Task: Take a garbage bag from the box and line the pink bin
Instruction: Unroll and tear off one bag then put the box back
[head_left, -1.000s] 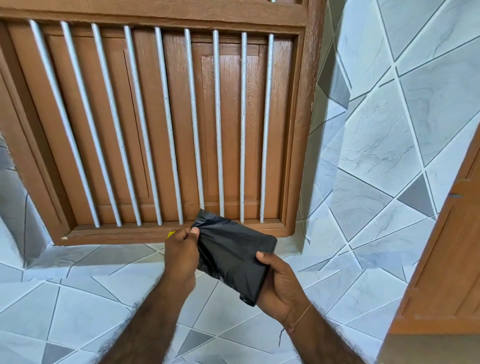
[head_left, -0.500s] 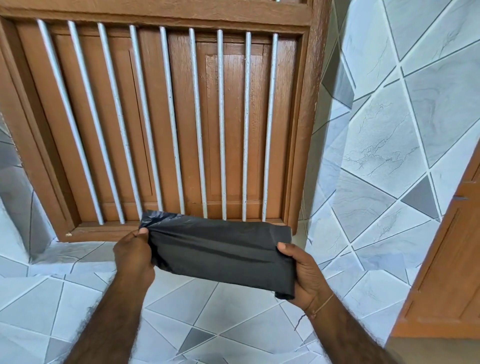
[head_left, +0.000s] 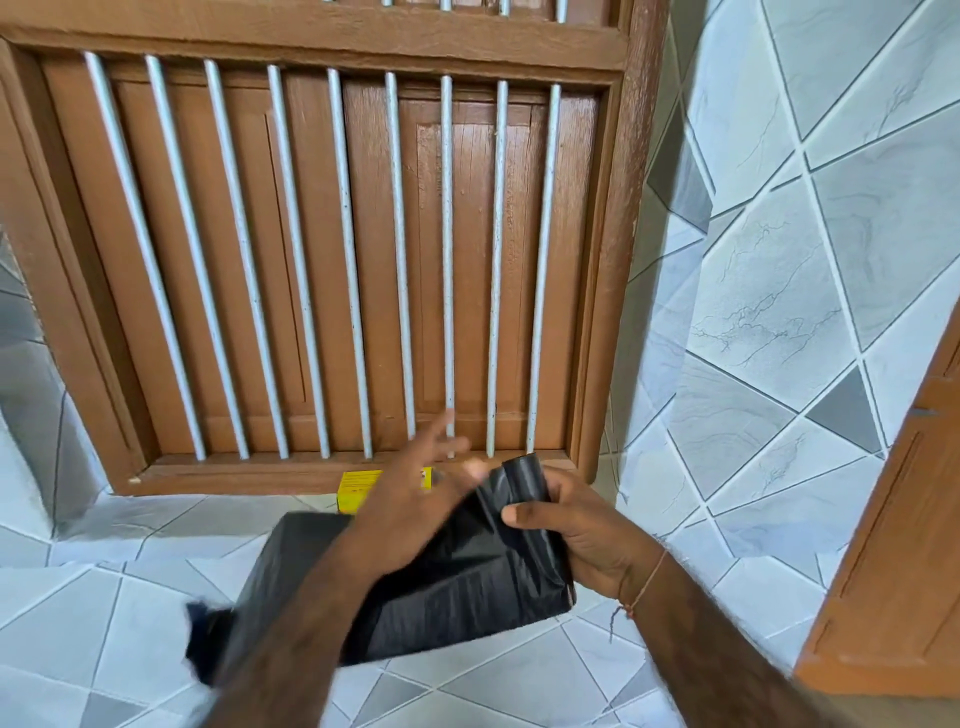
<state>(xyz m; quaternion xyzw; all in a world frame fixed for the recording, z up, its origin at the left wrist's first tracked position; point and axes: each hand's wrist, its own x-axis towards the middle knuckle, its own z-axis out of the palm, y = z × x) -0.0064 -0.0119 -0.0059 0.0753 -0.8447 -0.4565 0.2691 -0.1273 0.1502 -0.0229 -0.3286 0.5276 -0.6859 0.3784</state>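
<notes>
Tiled corner under a barred wooden window: a bag (head_left: 457, 587) being unfolded.
Right hand (head_left: 582, 530) pinches its top edge; left hand (head_left: 415, 488), fingers spread, holds nothing. Thin, limp, slippery film; best gripped at the edge.

Bright, even light; left hand (head_left: 415, 493) motion-blurred, wide-angle bending at edges

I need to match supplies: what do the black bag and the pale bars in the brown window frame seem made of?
The black garbage bag looks like thin plastic film: slightly glossy and creased. The pale vertical bars seem painted metal, round and slim, though that is uncertain. The brown window frame looks like grained wood.
</notes>
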